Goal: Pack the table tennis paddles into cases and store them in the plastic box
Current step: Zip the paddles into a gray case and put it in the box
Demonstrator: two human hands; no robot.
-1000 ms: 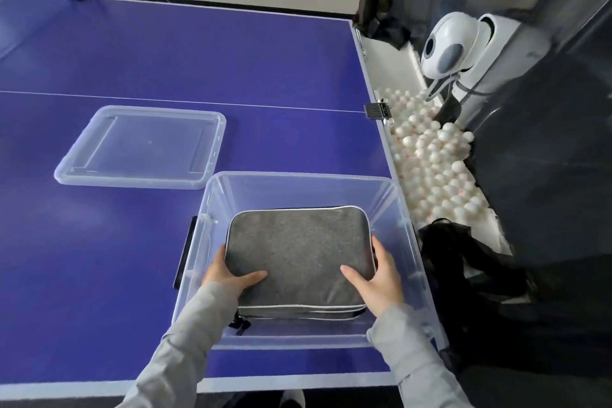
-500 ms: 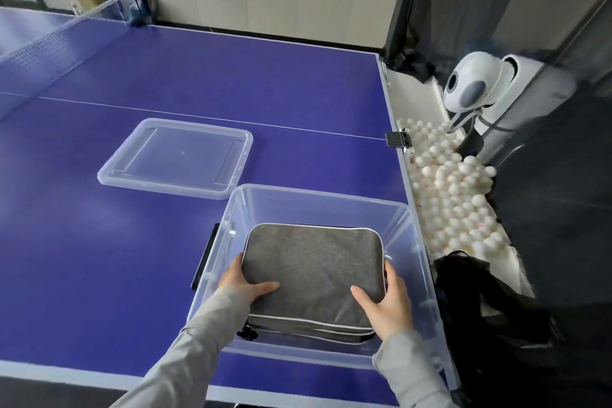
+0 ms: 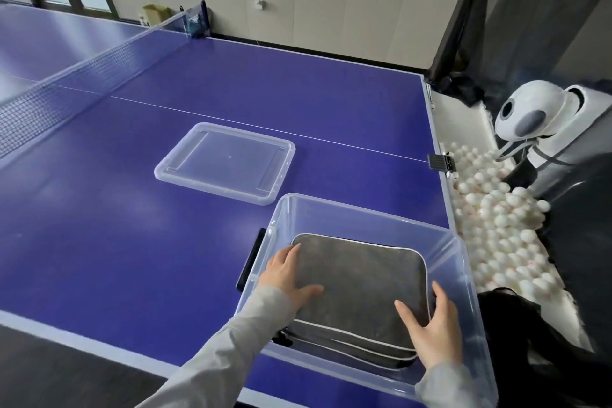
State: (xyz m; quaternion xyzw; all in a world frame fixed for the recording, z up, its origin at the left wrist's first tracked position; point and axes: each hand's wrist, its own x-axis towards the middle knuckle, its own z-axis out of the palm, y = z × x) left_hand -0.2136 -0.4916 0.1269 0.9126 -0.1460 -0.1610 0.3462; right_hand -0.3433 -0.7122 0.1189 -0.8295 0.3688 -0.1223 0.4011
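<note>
Presently, a grey paddle case [image 3: 361,288] lies flat inside the clear plastic box [image 3: 347,210] at the lower right of the frame, seemingly atop a second case whose piped edge shows beneath it. The left hand [image 3: 286,275] rests on the case's left side, fingers along the edge and thumb laid across the top. The right hand [image 3: 430,331] has its thumb on the top face and its fingers down the right side, at the near right corner. Neither hand is curled tight; both are spread and pressing lightly.

Assessment: the case appears soft-skinned fabric with some padding, light, not slippery, and stiffened only by whatever is inside. It should tolerate firm handling. Best hold is at opposite side edges, as now, keeping it level.

The lid [image 3: 225,162] lies separately on the blue worktop [image 3: 99,242], centre frame, not yet fitted.
</note>
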